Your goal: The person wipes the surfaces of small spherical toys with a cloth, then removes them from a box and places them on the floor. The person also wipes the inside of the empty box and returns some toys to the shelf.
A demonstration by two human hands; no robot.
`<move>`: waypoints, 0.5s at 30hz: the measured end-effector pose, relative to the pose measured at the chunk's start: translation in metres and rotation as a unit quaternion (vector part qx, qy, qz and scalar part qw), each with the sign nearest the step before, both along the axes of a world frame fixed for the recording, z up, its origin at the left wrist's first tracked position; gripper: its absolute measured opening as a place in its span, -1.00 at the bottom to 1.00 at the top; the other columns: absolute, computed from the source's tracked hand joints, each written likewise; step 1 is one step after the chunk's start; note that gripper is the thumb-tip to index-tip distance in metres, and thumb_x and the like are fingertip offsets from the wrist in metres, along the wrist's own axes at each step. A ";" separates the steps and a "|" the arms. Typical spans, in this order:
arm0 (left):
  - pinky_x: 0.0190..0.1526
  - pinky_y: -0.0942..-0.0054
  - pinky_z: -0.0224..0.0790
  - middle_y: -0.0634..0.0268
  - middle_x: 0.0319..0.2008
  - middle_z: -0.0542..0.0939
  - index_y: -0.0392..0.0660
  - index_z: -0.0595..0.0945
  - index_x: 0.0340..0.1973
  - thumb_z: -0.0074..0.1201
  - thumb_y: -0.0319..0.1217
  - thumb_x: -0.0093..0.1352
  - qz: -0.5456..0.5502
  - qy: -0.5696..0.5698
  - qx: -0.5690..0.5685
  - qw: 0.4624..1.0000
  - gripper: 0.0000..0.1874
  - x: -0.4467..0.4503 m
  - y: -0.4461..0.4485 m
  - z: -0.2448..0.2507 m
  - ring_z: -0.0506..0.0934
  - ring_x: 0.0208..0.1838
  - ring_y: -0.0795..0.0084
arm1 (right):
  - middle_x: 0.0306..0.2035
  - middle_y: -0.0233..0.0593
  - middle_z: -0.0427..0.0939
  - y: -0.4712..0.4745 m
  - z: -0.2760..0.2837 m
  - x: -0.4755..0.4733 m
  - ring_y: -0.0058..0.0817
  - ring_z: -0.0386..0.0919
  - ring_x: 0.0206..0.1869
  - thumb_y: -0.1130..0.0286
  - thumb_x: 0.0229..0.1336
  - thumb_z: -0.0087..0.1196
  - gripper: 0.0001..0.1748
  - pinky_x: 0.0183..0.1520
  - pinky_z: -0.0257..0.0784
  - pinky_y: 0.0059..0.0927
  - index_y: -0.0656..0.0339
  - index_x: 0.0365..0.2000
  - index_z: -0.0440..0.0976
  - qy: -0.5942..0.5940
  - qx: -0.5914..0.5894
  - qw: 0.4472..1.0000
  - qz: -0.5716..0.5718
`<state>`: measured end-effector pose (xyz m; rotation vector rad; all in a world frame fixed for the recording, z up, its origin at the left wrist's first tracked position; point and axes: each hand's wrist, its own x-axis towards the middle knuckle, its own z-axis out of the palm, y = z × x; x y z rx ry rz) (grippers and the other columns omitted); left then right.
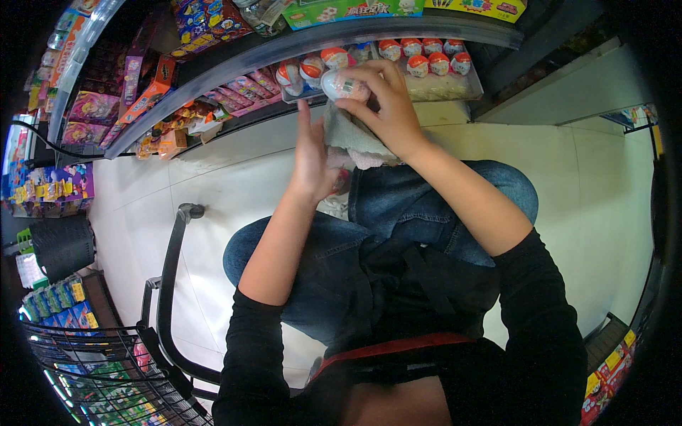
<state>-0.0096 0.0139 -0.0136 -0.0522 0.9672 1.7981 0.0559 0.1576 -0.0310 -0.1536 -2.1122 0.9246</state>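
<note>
My right hand (391,98) grips a white and orange egg-shaped package (345,87) between thumb and fingers, just in front of the bottom shelf. A greyish cloth (349,133) hangs below the egg, between my hands. My left hand (313,154) is upright at the cloth's left edge with its fingers extended. Whether it holds part of the cloth is hidden. Behind the egg, more red-and-white eggs stand in a clear plastic tray; one group (311,68) is on the left, another (438,63) on the right. The tray's front right part (445,88) shows a bare, pale bottom.
A shelf edge (319,40) with a clear strip overhangs the tray. Pink packets (250,91) lie left of it. A black metal frame (173,266) and wire basket (117,367) stand at my left, on pale floor tiles (138,213). My knees (511,186) are bent below the shelf.
</note>
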 end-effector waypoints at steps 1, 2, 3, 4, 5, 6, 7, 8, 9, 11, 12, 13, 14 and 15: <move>0.21 0.11 0.30 0.09 0.18 0.42 -0.17 0.26 0.28 -0.36 0.20 0.48 0.002 0.009 0.005 1.000 -0.26 -0.001 -0.001 0.000 0.41 0.25 0.16 | -0.10 -0.22 0.38 0.000 0.001 0.000 -0.20 0.36 0.03 0.41 -0.06 0.34 -0.53 0.12 0.31 -0.24 0.07 -0.06 0.51 0.002 0.041 0.999 -0.013; 0.20 0.12 0.32 0.09 0.17 0.44 -0.16 0.28 0.27 -0.33 0.23 0.45 0.004 0.018 0.011 1.000 -0.24 -0.002 -0.001 -0.001 0.43 0.23 0.16 | -0.09 -0.23 0.39 0.000 0.001 0.001 -0.19 0.36 0.03 0.40 -0.07 0.33 -0.56 0.11 0.30 -0.21 0.02 -0.09 0.52 0.002 0.069 0.998 0.013; 0.18 0.14 0.34 0.10 0.16 0.46 -0.16 0.30 0.26 -0.31 0.26 0.43 0.008 0.027 0.016 0.999 -0.22 -0.002 -0.001 -0.001 0.46 0.21 0.15 | -0.08 -0.24 0.39 -0.001 0.000 0.000 -0.18 0.35 0.03 0.38 -0.08 0.32 -0.59 0.09 0.30 -0.18 -0.02 -0.12 0.53 0.003 0.097 0.994 0.041; 0.17 0.18 0.35 0.11 0.12 0.48 -0.16 0.34 0.22 -0.28 0.23 0.44 0.012 0.057 0.010 0.998 -0.26 -0.002 -0.001 -0.001 0.47 0.18 0.19 | -0.06 -0.25 0.39 -0.002 0.000 0.000 -0.17 0.35 0.03 0.37 -0.09 0.31 -0.61 0.08 0.30 -0.15 -0.06 -0.15 0.54 0.004 0.125 0.990 0.068; 0.17 0.22 0.35 0.13 0.08 0.50 -0.16 0.37 0.18 -0.25 0.20 0.45 0.017 0.087 0.004 0.996 -0.30 -0.003 0.000 -0.001 0.49 0.15 0.24 | -0.06 -0.26 0.39 -0.005 0.001 0.001 -0.16 0.34 0.05 0.40 -0.08 0.30 -0.60 0.11 0.29 -0.16 -0.06 -0.14 0.54 -0.011 0.122 0.989 0.086; 0.16 0.25 0.35 0.15 0.03 0.52 -0.16 0.41 0.15 -0.22 0.17 0.46 0.021 0.116 -0.002 0.993 -0.34 -0.003 0.000 -0.001 0.50 0.12 0.28 | -0.05 -0.27 0.39 -0.009 0.002 0.004 -0.16 0.32 0.07 0.44 -0.08 0.30 -0.58 0.14 0.28 -0.16 -0.06 -0.12 0.54 -0.027 0.119 0.987 0.104; 0.15 0.26 0.36 0.17 0.01 0.54 -0.15 0.43 0.12 -0.18 0.14 0.46 0.023 0.086 0.000 0.996 -0.38 -0.005 0.000 -0.003 0.51 0.10 0.29 | -0.05 -0.28 0.39 -0.012 0.002 0.005 -0.16 0.30 0.09 0.48 -0.08 0.30 -0.56 0.16 0.28 -0.16 -0.07 -0.10 0.54 -0.042 0.116 0.985 0.123; 0.13 0.28 0.37 0.19 -0.02 0.55 -0.15 0.45 0.09 -0.15 0.11 0.46 0.025 0.056 0.001 0.998 -0.41 -0.009 -0.002 -0.006 0.53 0.07 0.31 | -0.06 -0.27 0.39 -0.012 0.000 0.004 -0.20 0.33 0.06 0.40 -0.05 0.27 -0.64 0.12 0.25 -0.12 -0.08 -0.16 0.54 -0.033 0.106 0.986 0.127; 0.12 0.29 0.38 0.21 -0.05 0.57 -0.14 0.47 0.06 -0.12 0.09 0.46 0.027 0.027 0.002 0.999 -0.45 -0.013 -0.004 -0.010 0.54 0.05 0.32 | -0.06 -0.26 0.39 -0.011 0.000 0.004 -0.20 0.33 0.07 0.38 -0.03 0.26 -0.64 0.13 0.24 -0.13 -0.07 -0.14 0.54 -0.028 0.080 0.988 0.130; 0.13 0.25 0.38 0.21 -0.01 0.57 -0.13 0.47 0.09 -0.07 0.03 0.46 0.046 0.045 -0.003 0.998 -0.48 -0.022 -0.007 -0.015 0.53 0.08 0.31 | -0.06 -0.24 0.39 -0.011 -0.001 0.003 -0.18 0.32 0.08 0.35 0.02 0.25 -0.64 0.16 0.22 -0.13 -0.05 -0.11 0.53 -0.017 0.027 0.990 0.138; 0.15 0.24 0.37 0.21 0.01 0.57 -0.12 0.47 0.11 -0.08 0.03 0.46 0.057 0.053 -0.002 0.997 -0.47 -0.024 -0.006 -0.012 0.52 0.09 0.30 | -0.03 -0.22 0.40 -0.010 0.004 0.005 -0.20 0.32 0.12 0.27 0.08 0.23 -0.61 0.22 0.18 -0.15 0.02 -0.04 0.50 -0.034 -0.006 0.994 0.108; 0.16 0.22 0.37 0.21 0.03 0.57 -0.12 0.47 0.12 -0.08 0.04 0.46 0.068 0.061 -0.001 0.996 -0.46 -0.025 -0.005 -0.009 0.52 0.11 0.29 | -0.02 -0.25 0.41 -0.007 0.001 0.003 -0.24 0.34 0.10 0.25 0.11 0.22 -0.57 0.20 0.22 -0.21 0.04 0.01 0.47 -0.029 -0.049 0.995 0.082; 0.16 0.21 0.37 0.19 0.06 0.56 -0.13 0.46 0.13 -0.06 0.02 0.46 0.064 0.068 0.015 0.995 -0.47 -0.025 -0.005 -0.004 0.51 0.11 0.28 | 0.00 -0.27 0.41 -0.003 -0.004 -0.002 -0.29 0.37 0.07 0.24 0.14 0.21 -0.54 0.19 0.25 -0.28 0.06 0.06 0.44 -0.023 -0.092 0.994 0.056; 0.16 0.21 0.37 0.19 0.06 0.56 -0.13 0.46 0.13 -0.08 0.02 0.46 0.063 0.067 0.011 0.996 -0.47 -0.025 -0.005 -0.001 0.51 0.11 0.28 | 0.01 -0.29 0.41 0.001 -0.007 -0.006 -0.34 0.39 0.05 0.23 0.17 0.20 -0.50 0.17 0.28 -0.35 0.08 0.11 0.41 -0.017 -0.135 0.990 0.031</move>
